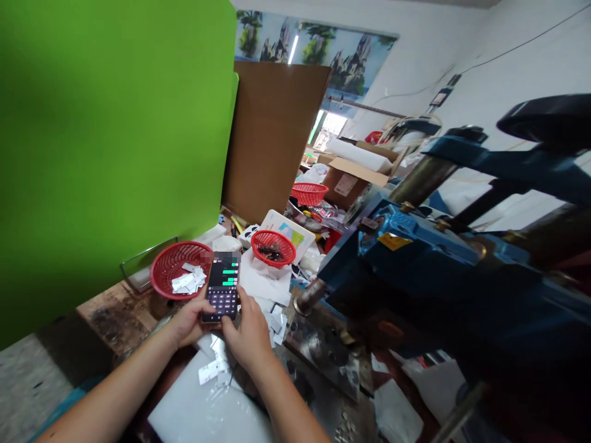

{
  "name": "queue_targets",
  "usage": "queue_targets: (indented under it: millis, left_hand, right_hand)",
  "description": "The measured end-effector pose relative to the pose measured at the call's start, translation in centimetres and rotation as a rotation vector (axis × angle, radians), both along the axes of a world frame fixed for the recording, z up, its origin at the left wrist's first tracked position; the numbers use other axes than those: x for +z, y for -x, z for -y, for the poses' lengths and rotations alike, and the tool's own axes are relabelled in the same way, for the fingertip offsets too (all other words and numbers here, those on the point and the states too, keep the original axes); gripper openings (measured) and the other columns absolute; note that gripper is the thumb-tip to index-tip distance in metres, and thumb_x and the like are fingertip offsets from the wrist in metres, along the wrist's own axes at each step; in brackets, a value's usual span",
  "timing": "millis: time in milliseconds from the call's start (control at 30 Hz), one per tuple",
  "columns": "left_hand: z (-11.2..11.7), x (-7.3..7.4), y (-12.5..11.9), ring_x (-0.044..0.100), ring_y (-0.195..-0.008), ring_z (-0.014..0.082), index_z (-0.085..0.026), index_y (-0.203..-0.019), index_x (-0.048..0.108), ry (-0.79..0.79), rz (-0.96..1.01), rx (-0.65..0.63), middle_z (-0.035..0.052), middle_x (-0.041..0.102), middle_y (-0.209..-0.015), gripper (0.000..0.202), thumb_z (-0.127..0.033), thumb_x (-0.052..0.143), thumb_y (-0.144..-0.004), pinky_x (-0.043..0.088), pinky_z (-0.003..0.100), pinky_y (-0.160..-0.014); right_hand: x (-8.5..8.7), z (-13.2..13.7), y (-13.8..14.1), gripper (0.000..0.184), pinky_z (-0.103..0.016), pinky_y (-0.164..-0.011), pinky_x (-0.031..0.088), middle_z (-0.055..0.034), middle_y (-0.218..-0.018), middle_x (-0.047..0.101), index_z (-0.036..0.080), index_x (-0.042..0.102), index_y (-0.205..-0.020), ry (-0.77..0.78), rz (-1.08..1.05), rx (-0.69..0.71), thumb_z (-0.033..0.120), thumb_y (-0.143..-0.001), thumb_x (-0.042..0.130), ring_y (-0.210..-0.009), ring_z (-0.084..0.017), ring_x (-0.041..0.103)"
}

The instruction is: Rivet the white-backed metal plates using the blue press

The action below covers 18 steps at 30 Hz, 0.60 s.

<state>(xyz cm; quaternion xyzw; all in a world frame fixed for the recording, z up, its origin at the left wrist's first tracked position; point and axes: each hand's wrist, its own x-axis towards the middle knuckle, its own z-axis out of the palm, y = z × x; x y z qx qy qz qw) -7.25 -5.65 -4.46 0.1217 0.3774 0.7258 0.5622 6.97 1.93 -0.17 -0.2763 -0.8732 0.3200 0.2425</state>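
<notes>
A smartphone (pixel 223 283) is held upright in both hands, its screen showing a chat with green bubbles and a keypad. My left hand (pixel 191 321) grips the phone's left lower side, thumb over the keypad. On the right lower edge, my right hand (pixel 249 329) is closed around it, thumb at the bottom of the screen. Just behind the phone on the left, a red plastic basket (pixel 159 271) holds several small white flat pieces (pixel 188 280). More such white pieces (pixel 215 371) lie below the hands on a white foam sheet (pixel 203 406).
A blue press machine (pixel 415 264) with a metal base (pixel 323 354) stands close on the right. A smaller red basket (pixel 272 234) of dark parts sits behind the phone. Farther back are another red basket (pixel 309 194) and a cardboard box (pixel 344 184). A green panel (pixel 111 123) rises at left.
</notes>
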Motion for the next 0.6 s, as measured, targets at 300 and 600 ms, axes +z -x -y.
queue_targets:
  millis: [300, 600]
  left_hand:
    - [0.06, 0.40, -0.30, 0.067, -0.073, 0.0217, -0.033, -0.141, 0.025, -0.010, -0.024, -0.007, 0.0053, 0.068, -0.098, 0.089, -0.002, 0.053, -0.062, 0.056, 0.032, -0.057]
    - [0.25, 0.71, -0.30, 0.067, -0.073, 0.0211, -0.035, -0.139, 0.027, 0.038, 0.007, 0.007, 0.0037, 0.067, -0.097, 0.090, 0.001, 0.053, -0.061, 0.058, 0.036, -0.056]
  right_hand:
    - [-0.26, 0.14, -0.10, 0.062, -0.041, -0.094, 0.043, -0.0095, -0.117, 0.060, 0.021, 0.038, -0.139, -0.041, 0.029, -0.035, 0.026, -0.080, 0.057, -0.108, -0.026, 0.055]
    - [0.27, -0.68, -0.22, 0.040, -0.038, -0.094, 0.043, -0.0091, -0.117, 0.057, 0.023, 0.052, -0.125, -0.120, -0.068, -0.056, 0.026, -0.085, 0.053, -0.108, -0.023, 0.052]
